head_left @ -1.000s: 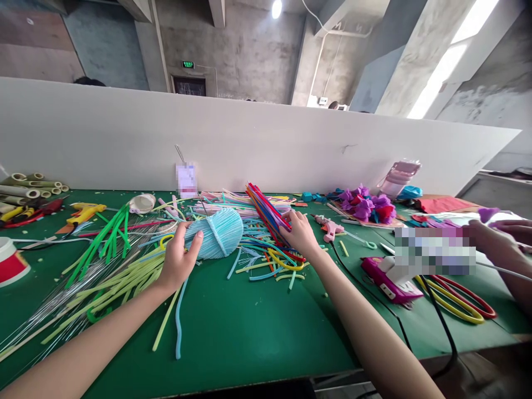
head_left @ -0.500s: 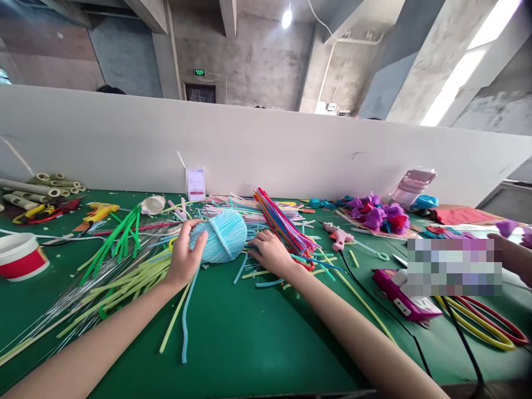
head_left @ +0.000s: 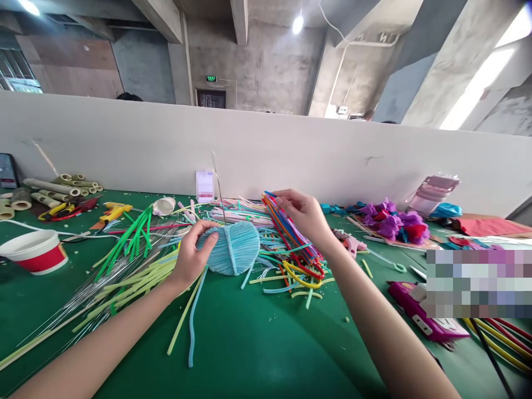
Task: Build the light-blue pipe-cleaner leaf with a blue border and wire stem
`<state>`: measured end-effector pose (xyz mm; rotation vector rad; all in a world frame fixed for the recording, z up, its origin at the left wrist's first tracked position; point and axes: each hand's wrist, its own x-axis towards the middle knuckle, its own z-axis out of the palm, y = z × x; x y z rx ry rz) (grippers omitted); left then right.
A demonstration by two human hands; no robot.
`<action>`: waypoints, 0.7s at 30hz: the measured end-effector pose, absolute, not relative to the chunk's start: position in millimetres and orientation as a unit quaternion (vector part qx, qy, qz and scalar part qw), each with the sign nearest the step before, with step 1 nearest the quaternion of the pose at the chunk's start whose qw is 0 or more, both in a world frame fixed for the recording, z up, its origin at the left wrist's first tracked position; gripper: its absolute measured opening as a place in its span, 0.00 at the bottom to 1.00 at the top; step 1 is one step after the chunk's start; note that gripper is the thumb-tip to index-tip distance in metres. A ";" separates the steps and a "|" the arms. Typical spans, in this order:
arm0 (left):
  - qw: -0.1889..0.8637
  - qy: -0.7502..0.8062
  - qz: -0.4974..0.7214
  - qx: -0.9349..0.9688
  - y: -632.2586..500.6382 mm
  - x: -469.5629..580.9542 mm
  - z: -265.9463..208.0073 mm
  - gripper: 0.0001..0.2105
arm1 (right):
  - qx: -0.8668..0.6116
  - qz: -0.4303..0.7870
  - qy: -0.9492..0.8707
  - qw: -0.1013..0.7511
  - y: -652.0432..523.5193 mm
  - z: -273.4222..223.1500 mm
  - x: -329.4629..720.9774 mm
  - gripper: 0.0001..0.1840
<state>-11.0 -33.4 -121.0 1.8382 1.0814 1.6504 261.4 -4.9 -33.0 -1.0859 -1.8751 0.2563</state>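
My left hand [head_left: 195, 252] grips the left edge of a light-blue round disc [head_left: 243, 252], thumb on the front face and fingers behind. The disc looks wrapped in fuzzy strands and has a raised stripe down its middle. A thin wire stem [head_left: 220, 191] rises from its top. To the right lies a bundle of coloured pipe cleaners [head_left: 291, 233] in red, orange, purple and blue. My right hand [head_left: 301, 210] is at the bundle's far end, thumb and fingers pinched on the tips. Loose blue and yellow-green strips [head_left: 193, 327] hang below the disc.
Yellow-green strips [head_left: 137, 288], green strips [head_left: 124, 238] and thin wires spread at left, near a paper cup [head_left: 35, 252] and a yellow glue gun [head_left: 116, 211]. At right are a pink glue gun [head_left: 347, 243], purple flowers [head_left: 390, 221] and a magenta box [head_left: 428, 316]. A white partition [head_left: 291, 149] stands behind.
My right hand has moved from beside the disc up to the far end of the pipe cleaner bundle. The disc has turned, its stripe now nearly upright and its wire stem showing.
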 end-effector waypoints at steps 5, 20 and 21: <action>0.217 0.374 0.599 0.674 -35.0 -11.5 -120.3 0.07 | -0.369 0.081 -0.819 0.432 -41.2 -16.0 246.5 0.09; 0.196 0.357 0.607 0.682 -37.9 -11.1 -120.9 0.06 | -0.337 0.021 -0.859 0.384 -46.2 -29.1 213.3 0.08; 0.196 0.355 0.608 0.683 -37.7 -11.1 -121.2 0.06 | -0.334 0.022 -0.860 0.385 -46.4 -29.4 213.1 0.08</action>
